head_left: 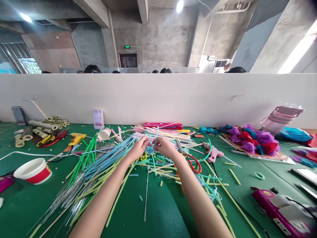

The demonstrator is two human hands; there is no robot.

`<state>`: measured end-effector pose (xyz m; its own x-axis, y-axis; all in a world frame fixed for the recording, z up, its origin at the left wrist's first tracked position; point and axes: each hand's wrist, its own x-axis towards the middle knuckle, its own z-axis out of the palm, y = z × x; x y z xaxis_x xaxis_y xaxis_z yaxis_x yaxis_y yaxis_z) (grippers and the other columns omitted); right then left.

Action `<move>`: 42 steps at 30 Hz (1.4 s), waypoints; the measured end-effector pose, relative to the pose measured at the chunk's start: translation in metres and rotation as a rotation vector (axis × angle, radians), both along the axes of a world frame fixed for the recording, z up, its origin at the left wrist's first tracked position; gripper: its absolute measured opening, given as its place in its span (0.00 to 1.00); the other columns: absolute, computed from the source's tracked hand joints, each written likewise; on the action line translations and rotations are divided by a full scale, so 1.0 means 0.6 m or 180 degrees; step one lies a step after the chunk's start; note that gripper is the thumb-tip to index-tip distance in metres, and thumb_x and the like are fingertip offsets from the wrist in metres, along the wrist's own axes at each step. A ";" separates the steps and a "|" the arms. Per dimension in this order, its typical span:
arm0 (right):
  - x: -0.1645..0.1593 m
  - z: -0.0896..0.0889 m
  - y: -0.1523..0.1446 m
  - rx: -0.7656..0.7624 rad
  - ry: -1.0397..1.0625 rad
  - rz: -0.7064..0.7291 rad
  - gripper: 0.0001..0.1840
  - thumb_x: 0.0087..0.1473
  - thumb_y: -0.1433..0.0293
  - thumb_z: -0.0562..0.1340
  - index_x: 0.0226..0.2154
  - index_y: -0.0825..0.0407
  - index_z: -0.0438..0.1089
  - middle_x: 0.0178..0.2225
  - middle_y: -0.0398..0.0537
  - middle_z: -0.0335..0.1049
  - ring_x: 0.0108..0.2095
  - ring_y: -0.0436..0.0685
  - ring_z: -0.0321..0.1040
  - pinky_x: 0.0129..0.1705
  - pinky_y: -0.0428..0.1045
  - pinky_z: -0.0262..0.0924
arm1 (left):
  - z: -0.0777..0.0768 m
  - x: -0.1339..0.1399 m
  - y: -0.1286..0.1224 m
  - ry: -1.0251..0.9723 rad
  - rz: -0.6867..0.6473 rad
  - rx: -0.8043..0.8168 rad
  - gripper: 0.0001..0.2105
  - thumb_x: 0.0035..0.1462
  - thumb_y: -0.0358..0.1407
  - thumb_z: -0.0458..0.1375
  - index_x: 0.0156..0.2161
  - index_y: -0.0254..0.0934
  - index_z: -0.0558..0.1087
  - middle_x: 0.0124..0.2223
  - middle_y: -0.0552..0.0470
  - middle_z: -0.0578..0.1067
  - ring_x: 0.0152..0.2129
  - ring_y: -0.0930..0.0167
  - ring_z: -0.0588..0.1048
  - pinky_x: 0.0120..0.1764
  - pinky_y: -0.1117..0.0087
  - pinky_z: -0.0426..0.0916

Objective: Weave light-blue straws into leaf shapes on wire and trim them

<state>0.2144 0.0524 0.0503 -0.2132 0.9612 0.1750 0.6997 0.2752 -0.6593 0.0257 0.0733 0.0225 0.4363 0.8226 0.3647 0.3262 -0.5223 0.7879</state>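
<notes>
My left hand [138,147] and my right hand [164,147] meet above the middle of the table, their fingertips pinched close together. Between them is a light blue pipe cleaner [157,134], bent and partly hidden by the fingers; one end sticks up and more blue loops show just below. Under my left wrist lies a bundle of blue pipe cleaners [109,155], with green ones [85,155] and yellow ones [96,188] beside it. Red-handled scissors [194,164] lie next to my right forearm. A thin wire stem [146,198] points toward me below the hands.
On the left stand a paper bowl [33,172], a yellow glue gun [76,139] and bamboo pieces [43,127]. To the right are a pink glue gun [213,152], coloured petals [255,138], a pink bottle [282,119] and a purple power strip [277,211]. A white partition [158,97] closes the back.
</notes>
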 end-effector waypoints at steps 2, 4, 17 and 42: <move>0.000 0.000 0.000 0.0013 0.0042 0.0026 0.10 0.51 0.79 0.62 0.37 0.53 0.71 0.30 0.45 0.77 0.30 0.52 0.74 0.33 0.44 0.62 | -0.001 0.005 0.001 -0.0287 -0.0033 -0.0052 0.11 0.63 0.44 0.53 0.40 0.40 0.72 0.38 0.50 0.80 0.38 0.64 0.77 0.42 0.67 0.66; 0.000 0.000 0.001 0.0016 0.0091 0.0076 0.10 0.51 0.79 0.62 0.37 0.52 0.70 0.31 0.44 0.77 0.30 0.52 0.74 0.33 0.44 0.63 | -0.001 0.009 0.003 -0.0486 -0.0062 -0.0081 0.11 0.61 0.44 0.56 0.40 0.39 0.74 0.39 0.50 0.80 0.40 0.63 0.77 0.45 0.66 0.66; -0.022 0.014 -0.008 0.0160 -0.0318 0.0108 0.08 0.48 0.80 0.61 0.31 0.54 0.72 0.27 0.46 0.77 0.32 0.54 0.73 0.34 0.45 0.58 | 0.002 0.023 0.001 -0.1267 0.0149 -0.0638 0.19 0.49 0.50 0.65 0.39 0.36 0.79 0.44 0.44 0.80 0.43 0.61 0.77 0.48 0.63 0.69; -0.022 -0.005 0.000 0.0134 -0.0085 -0.0115 0.08 0.54 0.76 0.62 0.38 0.52 0.71 0.31 0.45 0.77 0.29 0.51 0.74 0.35 0.44 0.61 | -0.028 0.001 0.025 -0.0292 0.0302 -0.0107 0.11 0.50 0.43 0.65 0.32 0.37 0.79 0.31 0.50 0.80 0.30 0.65 0.77 0.38 0.65 0.70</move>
